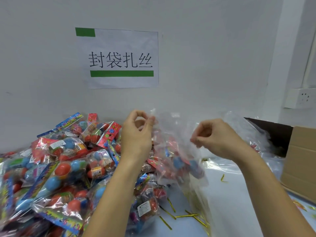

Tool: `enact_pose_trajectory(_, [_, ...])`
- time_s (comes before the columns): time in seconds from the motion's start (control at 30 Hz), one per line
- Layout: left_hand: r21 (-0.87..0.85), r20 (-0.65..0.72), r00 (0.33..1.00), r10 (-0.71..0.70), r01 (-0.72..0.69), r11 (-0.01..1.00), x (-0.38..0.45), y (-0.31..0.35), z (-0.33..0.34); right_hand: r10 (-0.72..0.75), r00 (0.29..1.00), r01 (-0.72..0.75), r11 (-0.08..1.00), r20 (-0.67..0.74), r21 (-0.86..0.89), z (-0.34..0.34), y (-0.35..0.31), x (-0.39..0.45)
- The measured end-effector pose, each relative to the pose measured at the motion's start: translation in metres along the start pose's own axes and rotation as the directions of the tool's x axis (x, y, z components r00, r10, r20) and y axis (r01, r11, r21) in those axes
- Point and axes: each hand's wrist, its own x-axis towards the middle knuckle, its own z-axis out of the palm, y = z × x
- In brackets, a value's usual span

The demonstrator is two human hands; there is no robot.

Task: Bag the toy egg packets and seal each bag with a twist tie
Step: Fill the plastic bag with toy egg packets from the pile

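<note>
Sign [121,59]: white sheet stuck on the wall, black characters 封袋扎丝, a green bar under them and a green block at its top left corner.
Packet label [144,209]: small white sticker reading WARNING on a packet at the near side of the heap; the smaller print is too fine to read.
Packets [56,161]: heap of clear toy egg packets with red, blue and orange eggs and bright header cards, filling the desk's left side up to the wall.
Left hand [136,132]: raised, fingers curled, thumb and fingertips pinching the top edge of the clear bag.
Right hand [215,136]: raised, fingers curled, pinching the bag's other edge, so the mouth is held between both hands.
Bag [174,151]: clear plastic, hanging from both hands over the middle of the desk, with red and blue egg packets inside it.
Twist ties [186,215]: thin gold strips scattered on the desk near its front edge, below the bag.
Desk [239,194]: pale blue-white top, set against the wall.
Box [301,161]: brown cardboard carton at the desk's right edge, with loose clear plastic beside it.
Wall [205,48]: plain white.
Socket [301,98]: white outlet on the wall at the right.
</note>
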Motion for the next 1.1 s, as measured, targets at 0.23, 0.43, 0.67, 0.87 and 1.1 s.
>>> enact_pose_trajectory(0.23, [-0.016,0.037,0.997,0.063,-0.062,0.998,-0.001,0.005,0.003,-0.015,0.996,0.015,1.000,-0.088,0.004,-0.006,-0.002,0.000])
enact_pose_trajectory(0.43, [-0.163,0.069,0.989,0.134,-0.121,0.979,-0.002,0.020,0.005,-0.024,1.000,0.023,0.997,0.008,0.072,-0.016,-0.008,-0.002])
enact_pose_trajectory(0.67, [-0.211,0.164,0.972,0.167,-0.131,0.969,-0.005,0.026,0.011,-0.010,0.982,-0.005,0.997,0.190,0.079,-0.019,-0.015,-0.009])
enact_pose_trajectory(0.87, [-0.064,0.405,0.906,0.121,-0.104,0.993,-0.010,0.013,0.017,-0.162,0.971,0.134,0.978,0.175,0.161,-0.006,-0.023,-0.007])
enact_pose_trajectory(1.1, [0.697,0.641,0.558,-0.528,-0.135,0.704,-0.006,-0.029,-0.023,-0.014,0.999,0.018,0.990,-0.032,0.140,-0.023,-0.004,-0.004])
